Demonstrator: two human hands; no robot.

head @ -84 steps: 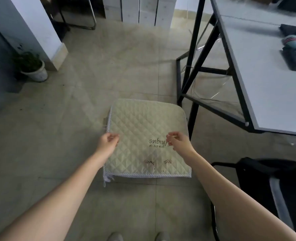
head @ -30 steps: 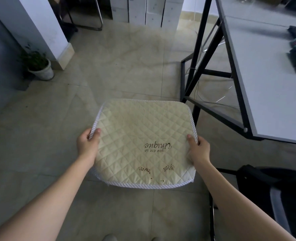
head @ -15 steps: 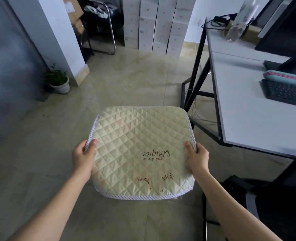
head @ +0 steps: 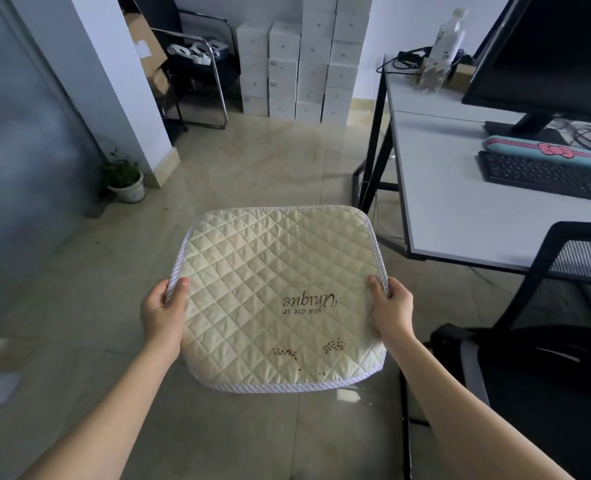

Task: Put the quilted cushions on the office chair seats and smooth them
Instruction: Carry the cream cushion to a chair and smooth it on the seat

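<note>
In the head view, the person holds a cream quilted cushion (head: 276, 292) level above the tiled floor (head: 259, 168), the left hand (head: 162, 313) clamped on its left edge and the right hand (head: 393, 306) on its right edge, thumbs on top. Brown stitched writing, upside down to the camera, reads "you are so Unique". The black office chair (head: 543, 348) stands to the right, beside the white worktop (head: 460, 209) carrying a keyboard (head: 543, 174).
</note>
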